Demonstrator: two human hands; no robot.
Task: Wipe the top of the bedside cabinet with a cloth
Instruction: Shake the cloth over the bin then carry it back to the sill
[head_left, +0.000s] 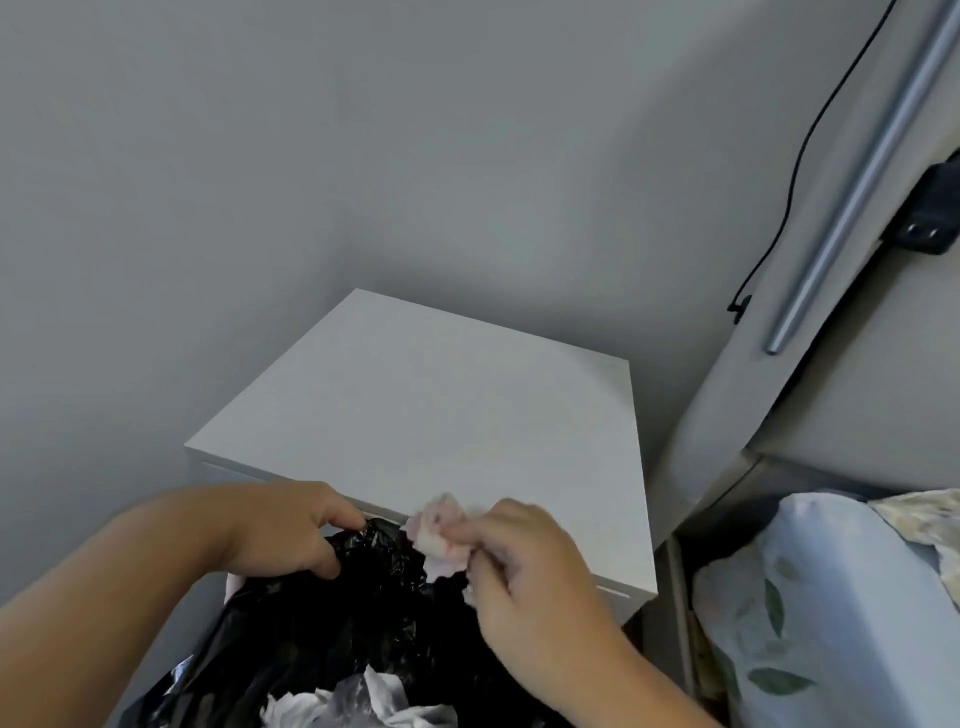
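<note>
The white bedside cabinet (441, 415) stands against the grey wall, its flat top bare. At its front edge my right hand (530, 577) pinches a crumpled pale pink and white cloth (439, 535). The cloth hangs over the cabinet's front edge, above a black bin bag (363, 623). My left hand (291, 530) grips the rim of that bag just in front of the cabinet.
Inside the black bag lie crumpled white papers (363, 701). To the right is a bed with a leaf-patterned pillow (831, 613), a grey headboard (857, 364), a black cable (795, 171) and a black plug (924, 218).
</note>
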